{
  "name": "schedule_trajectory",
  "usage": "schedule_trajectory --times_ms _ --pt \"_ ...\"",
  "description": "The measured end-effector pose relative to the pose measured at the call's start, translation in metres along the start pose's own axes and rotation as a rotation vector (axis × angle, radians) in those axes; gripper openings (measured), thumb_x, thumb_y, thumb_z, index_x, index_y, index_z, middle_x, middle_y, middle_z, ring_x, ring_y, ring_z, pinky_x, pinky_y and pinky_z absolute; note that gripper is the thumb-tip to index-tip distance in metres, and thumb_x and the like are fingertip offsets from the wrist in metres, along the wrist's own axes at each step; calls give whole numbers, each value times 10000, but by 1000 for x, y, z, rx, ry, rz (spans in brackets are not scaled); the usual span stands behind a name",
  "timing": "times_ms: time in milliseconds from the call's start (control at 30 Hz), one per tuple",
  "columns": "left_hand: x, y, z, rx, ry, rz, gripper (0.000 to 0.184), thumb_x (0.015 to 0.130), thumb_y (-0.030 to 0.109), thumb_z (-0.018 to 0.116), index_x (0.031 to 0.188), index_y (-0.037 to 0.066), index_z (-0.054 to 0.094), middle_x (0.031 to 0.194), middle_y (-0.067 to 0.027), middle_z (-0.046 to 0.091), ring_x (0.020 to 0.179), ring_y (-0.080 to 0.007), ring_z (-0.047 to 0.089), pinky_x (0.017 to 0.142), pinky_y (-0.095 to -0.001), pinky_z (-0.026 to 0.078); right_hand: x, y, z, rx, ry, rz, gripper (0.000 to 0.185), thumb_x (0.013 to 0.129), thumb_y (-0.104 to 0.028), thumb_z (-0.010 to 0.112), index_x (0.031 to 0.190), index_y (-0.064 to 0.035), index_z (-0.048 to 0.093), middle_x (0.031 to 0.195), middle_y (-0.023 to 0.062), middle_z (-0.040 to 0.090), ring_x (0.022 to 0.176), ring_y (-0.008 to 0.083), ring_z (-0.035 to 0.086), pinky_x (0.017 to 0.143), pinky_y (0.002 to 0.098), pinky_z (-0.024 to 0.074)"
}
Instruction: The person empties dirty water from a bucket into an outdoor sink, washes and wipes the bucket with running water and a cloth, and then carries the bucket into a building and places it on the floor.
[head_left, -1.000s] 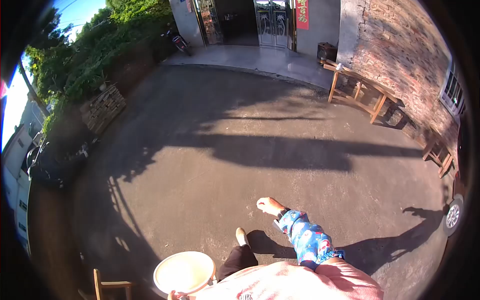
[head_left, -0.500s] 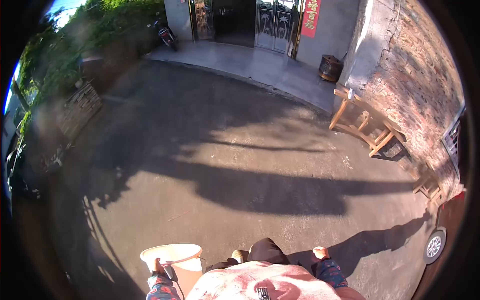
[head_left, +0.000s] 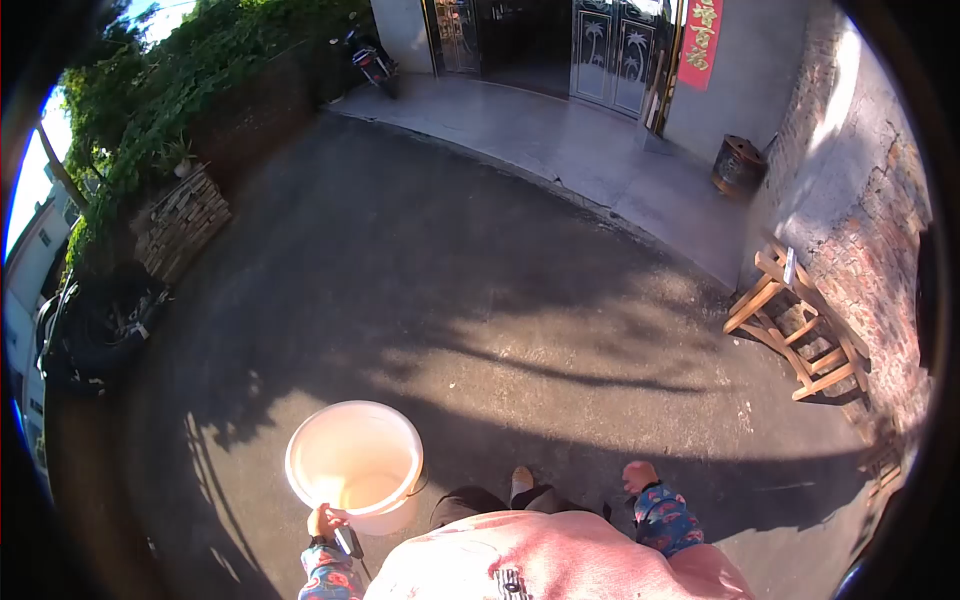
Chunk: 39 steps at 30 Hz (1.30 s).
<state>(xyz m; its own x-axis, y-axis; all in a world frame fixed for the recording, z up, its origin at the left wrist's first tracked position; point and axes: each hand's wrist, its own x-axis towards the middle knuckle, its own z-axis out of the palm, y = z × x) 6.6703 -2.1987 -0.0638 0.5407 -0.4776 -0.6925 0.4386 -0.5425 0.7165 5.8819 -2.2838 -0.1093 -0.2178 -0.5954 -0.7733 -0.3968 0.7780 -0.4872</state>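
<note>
My left hand (head_left: 325, 522) is closed on the near rim of a large pale pinkish bucket (head_left: 388, 520). The bucket's open mouth faces up toward me, and sunlight falls on its inside; I see nothing in it. A thin wire handle shows at the bucket's right side. Against my left hand is a small dark object (head_left: 348, 541) with a cord-like strip below it; I cannot make out its kind. My right hand (head_left: 638, 477) hangs to the right of my body with its fingers curled in, and nothing shows in it.
Wooden trestle-like furniture (head_left: 800, 325) leans by the brick wall (head_left: 880, 235) on the right. Ahead are a raised porch (head_left: 560, 150), doors (head_left: 610, 55) and a rusty drum (head_left: 740, 167). A motorcycle (head_left: 373, 65) stands at the porch's left; stacked bricks (head_left: 183, 222) lie far left.
The bucket has swung forward and up, so more of its inside shows. The porch and trestle have shifted right and nearer in view; the vehicle at right has left view.
</note>
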Motion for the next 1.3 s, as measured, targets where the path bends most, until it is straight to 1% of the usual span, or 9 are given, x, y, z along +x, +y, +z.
schedule_trajectory --times_ms 67,333,533,767,900,1133,1167,1233,1300 --pt "16 38 57 -100 12 -137 355 802 221 552 1009 -48 448 634 -165 517 489 -349 570 490 -464 541 102 -97 -21 -477 96 -751 105 781 -162 557 803 -79 619 677 29 617 506 147 594 422 274 447" --pt "84 117 257 815 -148 227 375 831 231 533 1089 -38 489 968 -180 557 829 -317 575 681 -473 538 178 -503 -58 216 -13 -831 128 812 -138 574 868 -31 616 755 53 631 606 142 598 607 274 482" --pt "234 138 374 -235 -304 -260 348 798 246 539 1081 45 539 1079 -198 545 895 -359 610 652 -455 554 306 -470 -141 22 -75 37 159 785 -157 577 895 -53 627 764 94 655 583 242 636 472 347 491" --pt "309 316 535 -98 131 -121 316 751 193 574 1006 8 556 933 -191 567 493 -317 577 386 -389 495 364 -408 -208 -47 410 -50 168 808 -166 578 884 -27 636 856 118 664 739 264 652 615 379 531" --pt "384 371 613 -98 140 10 295 717 166 591 964 6 571 830 -167 586 443 -289 554 375 -342 481 466 -390 -231 1083 -239 215 325 870 -181 428 1114 -15 563 1036 189 620 907 366 619 730 524 526" --pt "504 547 777 -129 -33 244 340 782 223 543 1023 -17 550 873 -151 607 671 -262 615 498 -364 518 644 -808 -272 -1338 -149 -509 249 726 -196 618 920 -42 647 798 86 652 858 222 648 660 407 527" --pt "493 556 783 -152 -39 197 348 814 226 525 1061 -18 537 941 -164 608 738 -276 627 521 -379 527 774 -757 -282 -925 -44 -1122 159 730 -276 601 810 -158 673 898 82 647 871 289 607 671 421 503" --pt "519 597 818 157 -72 212 291 833 150 523 1043 -52 516 904 -201 596 648 -312 621 468 -379 522 724 -993 -267 18 73 -65 140 764 -204 559 815 -102 640 734 50 634 566 199 624 472 306 472" --pt "540 643 867 -271 -209 -78 372 837 170 493 981 -171 456 747 -265 588 590 -377 602 514 -390 527 781 -1108 -262 -42 30 -298 155 783 -178 534 866 -89 629 721 29 617 535 149 609 436 258 443"
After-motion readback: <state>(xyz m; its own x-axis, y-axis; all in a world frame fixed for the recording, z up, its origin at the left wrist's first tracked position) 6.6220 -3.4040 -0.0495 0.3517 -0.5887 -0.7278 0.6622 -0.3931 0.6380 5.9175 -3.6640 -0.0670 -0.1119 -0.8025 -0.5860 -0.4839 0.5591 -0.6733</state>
